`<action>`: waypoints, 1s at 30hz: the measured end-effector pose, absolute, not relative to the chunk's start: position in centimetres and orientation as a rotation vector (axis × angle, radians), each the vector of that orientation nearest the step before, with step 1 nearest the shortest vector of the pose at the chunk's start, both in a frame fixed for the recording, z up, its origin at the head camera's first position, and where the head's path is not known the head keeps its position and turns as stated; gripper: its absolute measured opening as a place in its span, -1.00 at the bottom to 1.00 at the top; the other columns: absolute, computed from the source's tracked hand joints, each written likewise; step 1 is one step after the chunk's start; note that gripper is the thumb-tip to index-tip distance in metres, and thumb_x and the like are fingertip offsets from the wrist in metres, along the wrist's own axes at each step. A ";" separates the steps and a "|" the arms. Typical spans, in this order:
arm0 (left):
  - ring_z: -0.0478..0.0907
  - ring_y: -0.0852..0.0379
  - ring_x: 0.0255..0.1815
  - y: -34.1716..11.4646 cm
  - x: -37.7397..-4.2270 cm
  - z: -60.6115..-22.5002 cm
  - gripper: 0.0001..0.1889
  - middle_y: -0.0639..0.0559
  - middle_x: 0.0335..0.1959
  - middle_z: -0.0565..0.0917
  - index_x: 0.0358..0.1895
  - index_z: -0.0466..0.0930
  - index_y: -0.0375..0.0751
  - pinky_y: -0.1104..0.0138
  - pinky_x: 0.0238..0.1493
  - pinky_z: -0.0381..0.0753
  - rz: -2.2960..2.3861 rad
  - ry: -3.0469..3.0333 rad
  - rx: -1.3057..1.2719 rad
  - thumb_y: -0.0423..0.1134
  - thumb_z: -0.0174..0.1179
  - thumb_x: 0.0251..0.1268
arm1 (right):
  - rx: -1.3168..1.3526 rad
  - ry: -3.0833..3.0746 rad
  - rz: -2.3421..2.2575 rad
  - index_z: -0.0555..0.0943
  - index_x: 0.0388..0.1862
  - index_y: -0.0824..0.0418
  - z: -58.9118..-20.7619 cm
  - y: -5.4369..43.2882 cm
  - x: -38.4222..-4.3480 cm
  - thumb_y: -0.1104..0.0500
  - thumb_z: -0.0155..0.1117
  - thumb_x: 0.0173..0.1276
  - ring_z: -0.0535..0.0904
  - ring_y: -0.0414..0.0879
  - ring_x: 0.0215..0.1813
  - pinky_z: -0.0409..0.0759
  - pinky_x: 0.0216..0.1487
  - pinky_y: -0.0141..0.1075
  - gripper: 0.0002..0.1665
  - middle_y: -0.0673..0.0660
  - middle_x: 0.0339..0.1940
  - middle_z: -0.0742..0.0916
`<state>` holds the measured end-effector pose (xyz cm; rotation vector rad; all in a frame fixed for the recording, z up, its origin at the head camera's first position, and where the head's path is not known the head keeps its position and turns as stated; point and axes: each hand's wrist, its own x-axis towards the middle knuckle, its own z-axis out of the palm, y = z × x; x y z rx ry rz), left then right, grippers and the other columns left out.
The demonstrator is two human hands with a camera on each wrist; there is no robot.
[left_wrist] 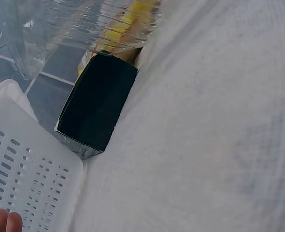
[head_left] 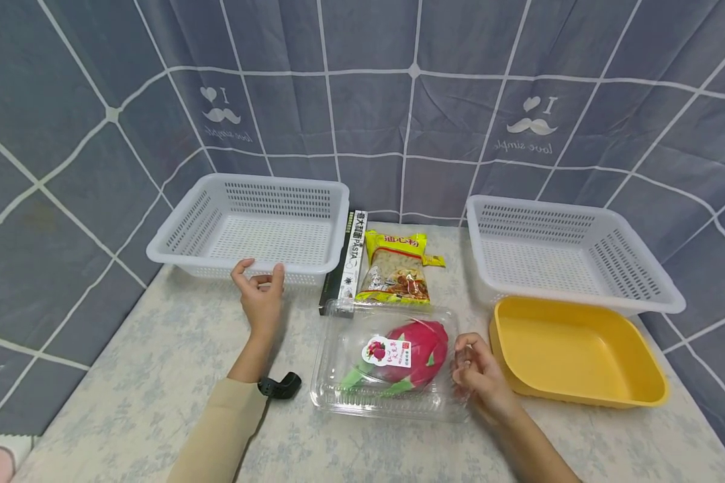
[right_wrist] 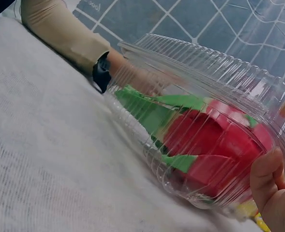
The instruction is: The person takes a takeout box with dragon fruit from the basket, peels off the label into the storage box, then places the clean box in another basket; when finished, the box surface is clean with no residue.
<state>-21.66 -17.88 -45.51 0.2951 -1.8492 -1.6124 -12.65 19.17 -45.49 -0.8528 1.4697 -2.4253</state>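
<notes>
A clear plastic clamshell box [head_left: 338,355] lies on the table with a pink dragon fruit [head_left: 431,342] inside, its green leaf tips to the left and a white label on the lid. My right hand [head_left: 483,379] grips the box's right end with bent fingers; the right wrist view shows a thumb [right_wrist: 265,176] against that end. At the front rim of the left white basket [head_left: 187,258] is my left hand [head_left: 261,305], fingers loosely bent, holding nothing visible. Two of its fingertips [left_wrist: 7,221] appear before the basket's slotted wall; whether they touch it I cannot tell.
Behind the box stand a pasta box [head_left: 352,258] and a yellow food packet [head_left: 395,268]. A second white basket [head_left: 652,282] is at the back right, with a yellow bin [head_left: 568,349] in front of it. A grey checked curtain [head_left: 368,114] hangs behind.
</notes>
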 end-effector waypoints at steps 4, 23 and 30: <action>0.54 -0.01 -0.58 -17.9 -21.7 -45.5 -0.41 -0.20 -0.37 0.56 0.26 0.12 -0.19 0.51 -0.59 0.42 -1.629 -1.860 0.286 -0.09 0.22 0.36 | -0.844 1.504 -2.423 0.39 0.00 0.15 -45.6 19.1 -12.5 0.61 -0.13 0.16 0.10 0.02 -0.62 0.42 -0.58 -0.56 -0.47 -0.06 -0.34 0.48; 0.54 -0.36 -0.43 -17.6 -21.5 -45.3 -0.42 -0.15 -0.39 0.56 0.30 0.08 -0.13 0.44 -0.48 0.50 -1.637 -1.879 0.291 -0.01 0.15 0.41 | -0.952 1.706 -2.329 0.41 0.11 0.08 -46.1 19.2 -12.6 0.63 -0.10 0.18 0.22 -0.20 -0.63 0.28 -0.74 -0.39 -0.37 -0.01 -0.26 0.40; 0.59 -0.26 -0.38 -16.9 -20.3 -44.9 -0.35 -0.07 -0.24 0.52 0.42 -0.04 -0.06 0.42 -0.50 0.43 -1.637 -1.968 0.313 0.01 0.09 0.46 | -0.983 1.803 -2.212 0.37 0.19 0.06 -45.8 19.8 -12.8 0.59 -0.06 0.26 0.35 -0.38 -0.50 0.46 -0.56 -0.53 -0.37 0.06 -0.23 0.38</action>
